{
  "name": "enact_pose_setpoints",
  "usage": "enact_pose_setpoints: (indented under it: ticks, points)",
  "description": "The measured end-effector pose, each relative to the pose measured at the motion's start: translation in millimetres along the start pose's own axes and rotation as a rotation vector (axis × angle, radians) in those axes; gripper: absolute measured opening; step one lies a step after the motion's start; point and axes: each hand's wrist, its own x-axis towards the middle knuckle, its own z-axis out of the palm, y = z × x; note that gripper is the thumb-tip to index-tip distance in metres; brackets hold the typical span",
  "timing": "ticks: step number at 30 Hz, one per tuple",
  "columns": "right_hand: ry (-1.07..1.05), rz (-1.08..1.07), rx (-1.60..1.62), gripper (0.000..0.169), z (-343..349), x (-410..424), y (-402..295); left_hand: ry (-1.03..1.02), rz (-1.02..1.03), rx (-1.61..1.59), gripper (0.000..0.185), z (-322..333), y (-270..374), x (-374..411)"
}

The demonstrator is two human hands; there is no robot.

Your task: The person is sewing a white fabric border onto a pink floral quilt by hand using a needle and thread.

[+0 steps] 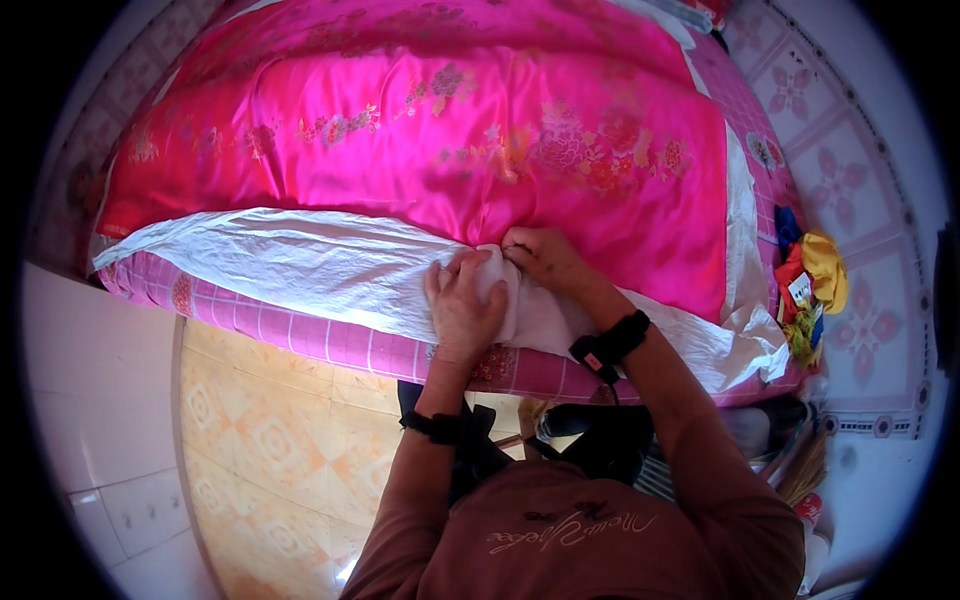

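Observation:
A bright pink satin quilt cover with flower patterns lies across the bed, over a white cotton cloth that shows along its near edge. My left hand rests on the white cloth near the middle of that edge, fingers bent and somewhat spread over a raised fold. Just to its right, my right hand has its fingers curled in a pinch where the pink satin meets the white cloth. The satin puckers at this spot. Whatever is between the right fingertips is too small to tell.
Beneath lies a pink checked bedcover, its edge facing me. A heap of yellow, red and blue cloths sits at the bed's right edge by the tiled wall. A straw broom stands at lower right. Patterned floor tiles show at left.

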Motion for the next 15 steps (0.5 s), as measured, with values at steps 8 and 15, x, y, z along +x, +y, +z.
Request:
enact_pose_setpoints:
  ticks: [8,15]
  points:
    - [0.076,0.054,-0.089,0.014,8,-3,-8,0.046,0.042,0.014,0.044,1,3,0]
    - [0.165,0.036,-0.128,0.013,20,1,-11,0.065,0.069,0.033,0.044,-1,5,-1]
